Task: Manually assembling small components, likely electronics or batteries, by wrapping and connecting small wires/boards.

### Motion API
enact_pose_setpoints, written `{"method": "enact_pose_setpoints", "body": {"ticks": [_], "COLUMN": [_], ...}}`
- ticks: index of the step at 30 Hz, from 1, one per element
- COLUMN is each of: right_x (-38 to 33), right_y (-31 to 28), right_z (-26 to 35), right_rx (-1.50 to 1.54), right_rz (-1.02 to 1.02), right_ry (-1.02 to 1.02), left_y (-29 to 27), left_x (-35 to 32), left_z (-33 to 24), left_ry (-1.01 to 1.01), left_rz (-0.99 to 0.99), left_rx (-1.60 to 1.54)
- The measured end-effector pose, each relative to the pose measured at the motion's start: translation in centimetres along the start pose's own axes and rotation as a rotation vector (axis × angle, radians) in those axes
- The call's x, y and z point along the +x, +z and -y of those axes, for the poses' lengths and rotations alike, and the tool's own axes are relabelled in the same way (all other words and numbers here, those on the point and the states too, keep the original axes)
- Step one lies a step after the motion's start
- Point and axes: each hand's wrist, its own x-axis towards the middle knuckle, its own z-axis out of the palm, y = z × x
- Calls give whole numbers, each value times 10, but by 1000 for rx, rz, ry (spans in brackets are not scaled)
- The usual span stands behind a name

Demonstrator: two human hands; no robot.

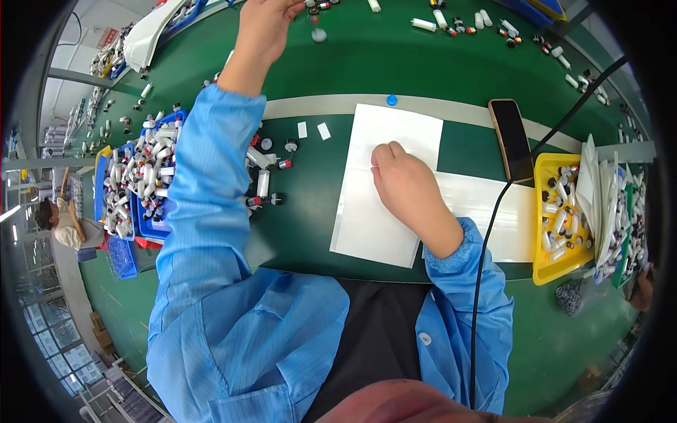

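— Left hand (266, 25)?
— Stretched far across the green belt (367, 56), fingertips pinched together just above a small round cap (319, 34).
— Right hand (403, 185)?
— Curled loosely, resting flat on the white sheet (384, 141), well apart from that cap.

The scene was bright and evenly lit from overhead, colours strong and clean. The white sheet (386, 185) at centre was nearly blown out, its texture lost. Shadows were soft and short; a faint one lay under the right hand (403, 185). The phone (511, 138) at 2 o'clock carried a dull sheen. Windows at 8 o'clock glared pale. Fisheye bending curved the bench (395, 63) edges, a black vignette ringed the frame, and a blurred pink shape sat at 6 o'clock.
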Motion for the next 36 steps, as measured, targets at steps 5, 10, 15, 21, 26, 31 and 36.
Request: {"method": "enact_pose_setpoints", "body": {"ticks": [5,10,15,21,26,31,36], "right_x": [-11,-6,15,18,16,14,16], "right_y": [-16,-35,-14,4,-21,-20,-21], "right_z": [9,13,-11,-18,-21,-23,-22], "right_rx": [-58,150,561,898,1451,1643,1623], "right_rz": [78,-19,-746,-695,-568,-465,-455], "right_ry": [2,111,-31,-17,214,292,346], "left_y": [89,95,120,140,119,118,115], "left_x": [-104,-143,-158,-173,-161,-163,-160], "left_z": [-36,6,13,10,17,26,30], "left_ry": [-396,-529,-490,-440,-352,-376,-169], "left_rz": [53,-12,13,173,438,550,494], "left_rx": [-692,-676,-671,-610,-344,-261,-51]}}
